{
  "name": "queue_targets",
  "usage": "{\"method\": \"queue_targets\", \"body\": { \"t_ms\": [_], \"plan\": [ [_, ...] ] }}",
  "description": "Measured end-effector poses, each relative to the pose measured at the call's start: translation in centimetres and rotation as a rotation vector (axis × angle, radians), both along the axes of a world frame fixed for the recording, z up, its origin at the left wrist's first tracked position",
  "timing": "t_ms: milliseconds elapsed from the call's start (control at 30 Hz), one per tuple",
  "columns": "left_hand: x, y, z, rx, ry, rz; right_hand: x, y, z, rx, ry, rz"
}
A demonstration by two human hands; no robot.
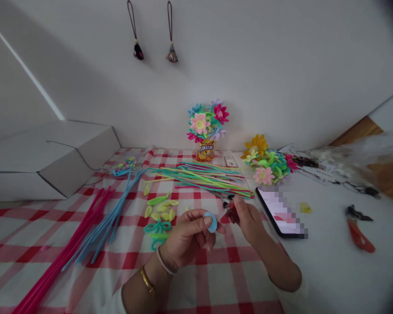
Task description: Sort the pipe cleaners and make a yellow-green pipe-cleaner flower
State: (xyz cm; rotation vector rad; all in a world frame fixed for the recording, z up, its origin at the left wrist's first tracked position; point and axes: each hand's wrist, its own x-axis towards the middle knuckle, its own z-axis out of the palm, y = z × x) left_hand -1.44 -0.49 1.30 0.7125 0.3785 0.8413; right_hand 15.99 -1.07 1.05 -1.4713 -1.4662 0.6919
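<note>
My left hand (187, 235) is closed in a pinch on a small blue pipe-cleaner loop (211, 221), held above the red-and-white checked cloth (216, 279). My right hand (245, 216) is closed beside it, its fingers wrapped round a small red-handled tool (231, 209) whose dark tip points up and left. Green and yellow pipe-cleaner petals (162, 210) lie just left of my left hand. A phone (281, 211) lies just right of my right hand.
A bundle of coloured pipe cleaners (209, 176) lies across the middle; long pink stems (62, 253) and blue stems (111, 218) lie at left. A jar of flowers (207, 131), loose flowers (268, 165), red pliers (358, 229) and a white box (49, 152) are around.
</note>
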Motion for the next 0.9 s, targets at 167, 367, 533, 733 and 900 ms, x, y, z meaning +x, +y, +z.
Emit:
{"method": "queue_targets", "body": {
  "t_ms": [167,367,533,733,900],
  "plan": [
    [-0.1,0.1,0.3,-0.006,-0.031,0.058,0.3,0.4,0.2,-0.044,-0.307,0.106],
    [0.1,0.1,0.9,-0.047,-0.045,0.153,-0.1,0.5,-0.1,0.058,-0.638,0.183],
    [0.5,0.1,0.6,-0.097,0.052,0.200,0.0,-0.1,1.3,0.577,-0.636,-0.054],
    [0.7,0.3,-0.1,-0.093,0.089,0.145,-0.1,-0.9,1.8,0.734,-0.829,0.077],
    [0.6,0.4,-0.3,-0.091,0.097,0.091,-0.5,-0.9,1.8,0.688,-0.848,0.096]
  ]
}}
